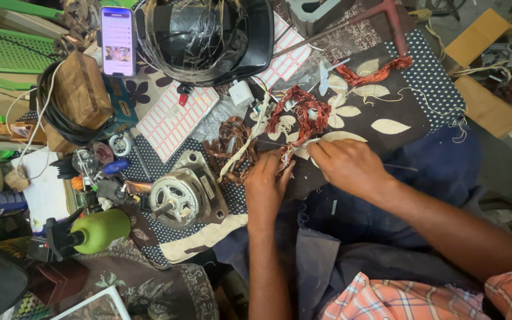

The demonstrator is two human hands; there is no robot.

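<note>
I see my left hand (266, 184) and right hand (346, 166) pinching a tangle of copper wire (300, 115) mid-bench, with a round motor (180, 198) near the left hand.

- Landmark: the grey electric motor (184, 197) on the patterned cloth (386, 101).
- Left of the motor, small parts, a blue pen and a green-bodied tool (99, 231) crowd the way.
- Above the motor, a white label sheet (170, 121) lies flat; beyond it a big black wound housing (205, 35) blocks passage.
- Just right of the motor, tangled copper wire (294, 115) and white strips stand in the way.
- Far right of the motor, the cloth lies mostly bare, save a red-handled tool (386, 24).
</note>
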